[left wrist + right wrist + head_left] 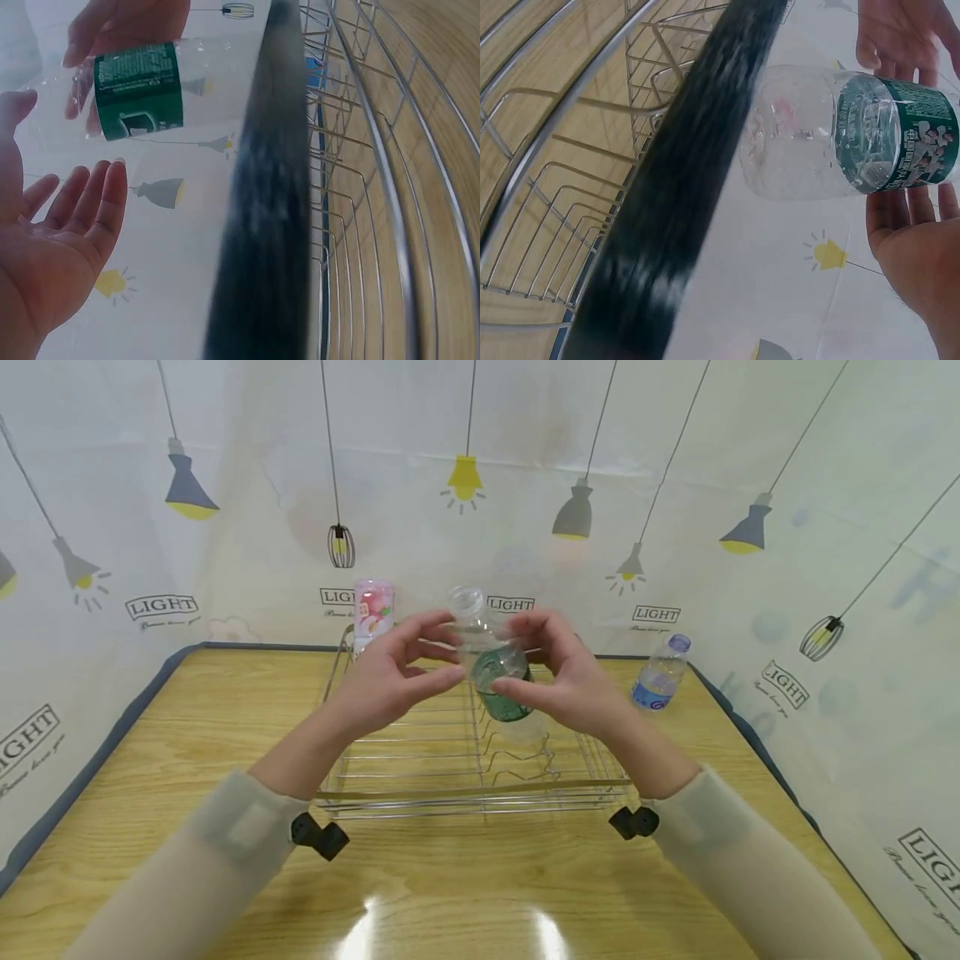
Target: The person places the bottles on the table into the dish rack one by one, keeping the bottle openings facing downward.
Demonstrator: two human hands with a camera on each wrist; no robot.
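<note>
A clear plastic bottle (504,683) with a green label and an uncapped neck is held above a wire rack (405,760), tilted with its neck to the upper left. My right hand (581,685) grips it around the label, thumb across the front and fingers behind. On the other side, my left hand (382,677) is spread beside the bottle's shoulder, its thumb tip close to the plastic. In the left wrist view a gap shows between the fingers (105,199) of that hand and the green label. The right wrist view shows the bottle's clear base (791,135).
At the rack's back left stands a pink-labelled bottle (372,610) with a fruit picture. A small blue-labelled bottle (662,675) is on the wooden table (465,893) at the right. Behind is a lamp-printed cloth (405,435). A blurred dark bar (262,180) crosses both wrist views.
</note>
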